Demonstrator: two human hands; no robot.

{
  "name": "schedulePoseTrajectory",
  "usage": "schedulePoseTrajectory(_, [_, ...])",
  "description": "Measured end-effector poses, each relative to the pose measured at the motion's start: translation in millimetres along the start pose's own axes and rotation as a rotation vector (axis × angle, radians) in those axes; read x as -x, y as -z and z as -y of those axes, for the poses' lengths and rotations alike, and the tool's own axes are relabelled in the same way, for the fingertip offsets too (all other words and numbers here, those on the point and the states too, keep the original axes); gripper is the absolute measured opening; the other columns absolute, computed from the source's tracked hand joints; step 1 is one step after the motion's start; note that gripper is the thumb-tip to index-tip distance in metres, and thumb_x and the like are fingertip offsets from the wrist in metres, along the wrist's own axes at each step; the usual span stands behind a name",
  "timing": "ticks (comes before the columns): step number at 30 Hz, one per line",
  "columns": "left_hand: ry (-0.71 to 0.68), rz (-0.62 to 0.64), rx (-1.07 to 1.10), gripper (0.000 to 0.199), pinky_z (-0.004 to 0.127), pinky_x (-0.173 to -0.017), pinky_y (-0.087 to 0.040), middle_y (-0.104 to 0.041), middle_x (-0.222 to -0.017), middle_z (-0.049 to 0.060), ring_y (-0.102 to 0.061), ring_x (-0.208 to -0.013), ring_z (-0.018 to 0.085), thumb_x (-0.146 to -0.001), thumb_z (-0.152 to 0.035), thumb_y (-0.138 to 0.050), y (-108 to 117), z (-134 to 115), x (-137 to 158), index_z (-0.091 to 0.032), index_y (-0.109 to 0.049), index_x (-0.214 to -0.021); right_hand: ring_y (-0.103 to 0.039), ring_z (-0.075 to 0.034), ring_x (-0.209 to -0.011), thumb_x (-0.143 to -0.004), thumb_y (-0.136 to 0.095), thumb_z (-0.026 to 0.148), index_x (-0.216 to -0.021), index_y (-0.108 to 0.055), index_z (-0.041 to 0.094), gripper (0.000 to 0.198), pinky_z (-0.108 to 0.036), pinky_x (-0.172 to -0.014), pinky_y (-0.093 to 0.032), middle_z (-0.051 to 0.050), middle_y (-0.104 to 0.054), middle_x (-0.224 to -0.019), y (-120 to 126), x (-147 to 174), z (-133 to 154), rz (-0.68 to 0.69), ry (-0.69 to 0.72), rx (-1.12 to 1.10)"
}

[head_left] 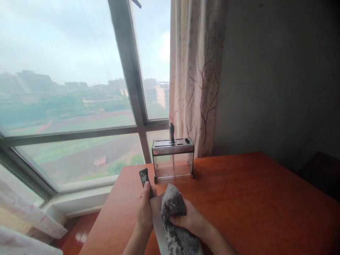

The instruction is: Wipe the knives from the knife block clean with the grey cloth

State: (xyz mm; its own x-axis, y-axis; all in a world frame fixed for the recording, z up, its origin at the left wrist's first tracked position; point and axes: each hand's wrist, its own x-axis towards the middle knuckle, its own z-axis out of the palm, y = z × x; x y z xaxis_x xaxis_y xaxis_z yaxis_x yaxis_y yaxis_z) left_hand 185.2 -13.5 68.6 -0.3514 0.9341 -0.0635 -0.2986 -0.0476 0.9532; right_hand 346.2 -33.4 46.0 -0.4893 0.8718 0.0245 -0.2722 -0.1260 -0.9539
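My left hand point(145, 205) is closed around the dark handle of a kitchen knife point(156, 216). Its broad metal blade points down toward me, and the lower end runs out of the picture. A grey, fluffy cloth point(174, 203) is gripped in my right hand point(192, 219), pressed against the blade and covering much of it. Beyond both hands stands a knife block point(173, 148) with a slotted metal top and clear sides. One dark-handled tool point(172, 132) sits upright in it, its thin shaft showing through the clear side.
The reddish-brown wooden table point(239, 205) extends under my hands and off to the right. Large windows point(66, 106) and a sill point(79, 200) lie to the left. A patterned curtain point(196, 78) hangs behind the knife block, beside a dark wall point(276, 78).
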Motion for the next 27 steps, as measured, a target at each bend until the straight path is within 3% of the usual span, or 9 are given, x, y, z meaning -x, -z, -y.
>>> schedulePoseTrajectory(5, [0.042, -0.077, 0.133, 0.045, 0.021, -0.042, -0.035, -0.048, -0.048, -0.005, -0.043, -0.043, 0.01, -0.07, -0.059, -0.062, 12, -6, -11, -0.018, -0.051, -0.058, -0.061, -0.024, -0.101, -0.063, -0.08, 0.03, -0.116, -0.061, 0.019, 0.057, -0.035, -0.09, -0.044, -0.004, -0.068, -0.108, 1, 2, 0, 0.089, -0.028, 0.022])
schedulePoseTrajectory(11, [0.0, -0.221, 0.364, 0.039, 0.02, -0.043, -0.038, -0.051, -0.05, -0.006, -0.045, -0.042, 0.009, -0.067, -0.053, -0.067, 29, -14, -27, -0.018, -0.05, -0.063, -0.062, -0.025, -0.099, -0.061, -0.08, 0.029, -0.11, -0.065, 0.017, 0.052, -0.035, -0.088, -0.045, -0.004, -0.068, -0.106, 7, 4, -1, 0.152, -0.081, 0.13])
schedulePoseTrajectory(15, [-0.114, -0.361, 0.405, 0.04, 0.02, -0.047, -0.039, -0.049, -0.052, -0.008, -0.045, -0.044, 0.008, -0.069, -0.055, -0.063, 32, -16, -34, -0.019, -0.047, -0.066, -0.063, -0.022, -0.088, -0.061, -0.08, 0.031, -0.104, -0.066, 0.015, 0.048, -0.032, -0.08, -0.047, -0.003, -0.07, -0.095, 10, 4, 3, 0.074, -0.025, 0.091])
schedulePoseTrajectory(18, [-0.123, -0.4, 0.388, 0.039, 0.021, -0.049, -0.039, -0.047, -0.052, -0.008, -0.045, -0.045, 0.008, -0.072, -0.055, -0.059, 28, -16, -35, -0.019, -0.046, -0.065, -0.063, -0.02, -0.079, -0.061, -0.079, 0.033, -0.096, -0.067, 0.014, 0.042, -0.032, -0.074, -0.047, -0.002, -0.07, -0.086, 14, 2, 5, -0.05, 0.041, 0.054])
schedulePoseTrajectory(22, [-0.081, -0.336, 0.348, 0.032, 0.018, -0.041, -0.03, -0.047, -0.052, -0.008, -0.04, -0.043, 0.006, -0.073, -0.047, -0.062, 20, -15, -29, -0.018, -0.049, -0.066, -0.062, -0.021, -0.073, -0.062, -0.077, 0.038, -0.088, -0.067, 0.015, 0.036, -0.031, -0.068, -0.048, -0.004, -0.069, -0.08, 25, 1, 5, -0.301, 0.105, 0.01])
schedulePoseTrajectory(27, [-0.042, 0.072, 0.19, 0.034, 0.019, -0.036, -0.017, -0.038, -0.044, -0.009, -0.026, -0.036, 0.004, -0.074, -0.043, -0.064, 14, -14, -13, -0.017, -0.048, -0.059, -0.064, -0.023, -0.071, -0.066, -0.073, 0.041, -0.089, -0.063, 0.016, 0.035, -0.033, -0.064, -0.05, -0.004, -0.069, -0.078, 46, 2, 9, -0.597, 0.127, -0.199])
